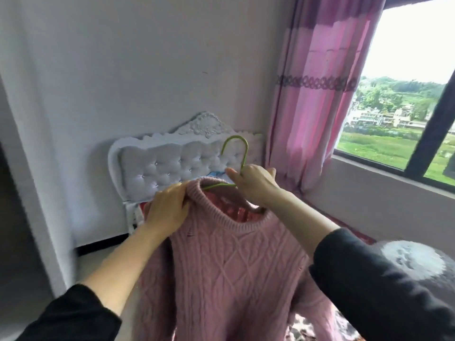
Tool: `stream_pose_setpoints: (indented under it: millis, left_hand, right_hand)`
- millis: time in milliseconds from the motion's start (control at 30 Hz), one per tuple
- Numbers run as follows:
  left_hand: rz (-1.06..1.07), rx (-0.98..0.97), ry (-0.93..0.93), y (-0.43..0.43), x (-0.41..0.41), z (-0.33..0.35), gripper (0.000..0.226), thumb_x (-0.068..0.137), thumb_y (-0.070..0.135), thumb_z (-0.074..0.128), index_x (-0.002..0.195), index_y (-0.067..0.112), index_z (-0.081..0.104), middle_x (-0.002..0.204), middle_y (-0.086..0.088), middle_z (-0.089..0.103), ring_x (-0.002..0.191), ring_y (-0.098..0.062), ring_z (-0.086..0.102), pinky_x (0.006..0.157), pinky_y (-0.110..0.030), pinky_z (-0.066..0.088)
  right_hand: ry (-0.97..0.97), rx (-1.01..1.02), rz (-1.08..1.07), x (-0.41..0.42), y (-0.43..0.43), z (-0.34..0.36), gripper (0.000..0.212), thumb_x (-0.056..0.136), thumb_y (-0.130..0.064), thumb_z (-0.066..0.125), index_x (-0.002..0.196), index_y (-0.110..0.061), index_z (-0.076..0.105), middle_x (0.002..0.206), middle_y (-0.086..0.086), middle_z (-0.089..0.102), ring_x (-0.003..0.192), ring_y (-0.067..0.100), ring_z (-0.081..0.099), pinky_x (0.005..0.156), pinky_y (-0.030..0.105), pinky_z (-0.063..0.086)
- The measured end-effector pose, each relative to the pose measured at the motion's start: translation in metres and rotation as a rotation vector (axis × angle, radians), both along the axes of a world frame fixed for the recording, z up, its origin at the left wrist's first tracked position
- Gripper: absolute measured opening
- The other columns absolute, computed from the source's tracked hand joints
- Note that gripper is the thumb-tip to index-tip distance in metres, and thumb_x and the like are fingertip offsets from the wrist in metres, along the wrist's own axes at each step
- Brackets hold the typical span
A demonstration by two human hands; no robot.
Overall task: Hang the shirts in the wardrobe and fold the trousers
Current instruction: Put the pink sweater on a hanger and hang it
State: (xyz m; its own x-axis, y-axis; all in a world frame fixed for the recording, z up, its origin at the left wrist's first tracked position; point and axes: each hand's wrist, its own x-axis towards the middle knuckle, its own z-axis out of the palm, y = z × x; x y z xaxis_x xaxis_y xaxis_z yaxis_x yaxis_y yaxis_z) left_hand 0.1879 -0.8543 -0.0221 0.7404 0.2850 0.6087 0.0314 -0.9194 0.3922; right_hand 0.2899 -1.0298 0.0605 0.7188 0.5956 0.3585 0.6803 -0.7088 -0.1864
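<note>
A pink cable-knit sweater [229,271] hangs in front of me, held up in the air. A green wire hanger [237,148] pokes out of its ribbed neck, hook upward. My right hand [253,183] grips the hanger just below the hook, at the collar. My left hand [167,207] grips the sweater's left shoulder and the edge of the collar. The hanger's arms are mostly hidden inside the sweater.
A white tufted headboard [172,166] stands against the wall behind the sweater. A pink curtain [317,94] and a window [403,114] are at the right. A dark opening [14,230] lies at the far left. Patterned bedding [305,326] shows below.
</note>
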Motion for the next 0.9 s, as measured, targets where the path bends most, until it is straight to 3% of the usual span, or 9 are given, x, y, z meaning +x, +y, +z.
stream_pose_setpoints:
  millis: [67, 167, 300, 367, 533, 633, 667, 800, 900]
  left_hand:
    - [-0.002, -0.024, -0.021, 0.036, -0.024, -0.004, 0.048, 0.085, 0.008, 0.053, 0.130, 0.025, 0.056, 0.121, -0.009, 0.065, 0.111, -0.033, 0.060, 0.094, -0.045, 0.047]
    - [0.071, -0.091, -0.038, 0.100, -0.059, -0.013, 0.043, 0.089, 0.015, 0.048, 0.129, 0.028, 0.058, 0.123, -0.005, 0.066, 0.114, -0.030, 0.060, 0.099, -0.043, 0.044]
    - [0.219, -0.239, -0.044, 0.192, -0.111, -0.027, 0.034, 0.095, 0.019, 0.049, 0.124, 0.033, 0.061, 0.121, 0.001, 0.067, 0.116, -0.024, 0.059, 0.104, -0.042, 0.040]
    - [0.313, -0.281, -0.032, 0.235, -0.138, -0.030, 0.031, 0.094, 0.018, 0.051, 0.120, 0.030, 0.063, 0.115, -0.002, 0.069, 0.113, -0.026, 0.060, 0.100, -0.038, 0.042]
    - [0.456, -0.293, 0.045, 0.322, -0.205, -0.031, 0.030, 0.090, 0.011, 0.052, 0.112, 0.026, 0.066, 0.107, -0.001, 0.071, 0.107, -0.026, 0.063, 0.092, -0.038, 0.047]
    - [0.594, -0.183, 0.133, 0.369, -0.246, -0.036, 0.007, 0.093, 0.029, 0.055, 0.094, 0.028, 0.061, 0.095, 0.000, 0.072, 0.097, -0.029, 0.065, 0.070, -0.033, 0.043]
    - [0.644, -0.159, 0.160, 0.384, -0.260, -0.038, 0.011, 0.093, 0.036, 0.054, 0.094, 0.027, 0.061, 0.094, -0.001, 0.072, 0.095, -0.030, 0.066, 0.067, -0.033, 0.041]
    - [0.747, -0.144, 0.268, 0.438, -0.310, -0.048, 0.024, 0.093, 0.037, 0.054, 0.116, 0.028, 0.059, 0.113, -0.004, 0.068, 0.102, -0.030, 0.063, 0.079, -0.038, 0.049]
    - [0.653, -0.114, 0.332, 0.461, -0.313, -0.055, 0.054, 0.088, 0.029, 0.055, 0.137, 0.038, 0.035, 0.132, 0.001, 0.054, 0.117, -0.025, 0.056, 0.093, -0.040, 0.047]
  right_hand:
    - [0.038, 0.006, 0.092, -0.016, 0.051, -0.006, 0.057, 0.100, -0.051, 0.029, 0.057, -0.015, 0.040, 0.075, 0.007, 0.050, 0.082, 0.027, 0.047, 0.091, 0.046, 0.027]
    - [0.139, 0.004, 0.209, -0.037, 0.127, -0.017, 0.057, 0.099, -0.052, 0.032, 0.058, -0.013, 0.040, 0.068, 0.004, 0.048, 0.080, 0.028, 0.046, 0.092, 0.047, 0.027]
    - [0.292, 0.078, 0.482, -0.056, 0.215, -0.041, 0.043, 0.090, -0.054, 0.053, 0.069, -0.017, 0.055, 0.063, -0.005, 0.053, 0.068, 0.017, 0.052, 0.072, 0.032, 0.041]
    - [0.345, 0.086, 0.572, -0.060, 0.251, -0.055, 0.032, 0.081, -0.054, 0.065, 0.081, -0.024, 0.057, 0.062, -0.009, 0.056, 0.057, 0.006, 0.053, 0.061, 0.026, 0.045]
    - [0.307, 0.081, 0.540, -0.067, 0.338, -0.081, 0.056, 0.084, -0.053, 0.064, 0.050, -0.014, 0.045, 0.041, -0.006, 0.042, 0.046, 0.010, 0.038, 0.054, 0.031, 0.035]
    - [0.296, 0.074, 0.590, -0.083, 0.396, -0.088, 0.058, 0.088, -0.055, 0.059, 0.051, -0.011, 0.048, 0.048, -0.001, 0.055, 0.054, 0.021, 0.053, 0.056, 0.035, 0.043]
    - [0.280, 0.062, 0.604, -0.087, 0.413, -0.088, 0.058, 0.089, -0.056, 0.056, 0.054, -0.011, 0.050, 0.054, 0.001, 0.060, 0.061, 0.024, 0.057, 0.058, 0.036, 0.045]
    - [0.189, 0.058, 0.659, -0.103, 0.476, -0.093, 0.058, 0.091, -0.058, 0.049, 0.060, -0.009, 0.049, 0.063, 0.003, 0.063, 0.065, 0.026, 0.057, 0.055, 0.033, 0.041]
    - [0.251, 0.147, 0.705, -0.124, 0.527, -0.099, 0.058, 0.091, -0.056, 0.052, 0.057, -0.009, 0.051, 0.057, 0.002, 0.059, 0.060, 0.025, 0.054, 0.053, 0.032, 0.040]
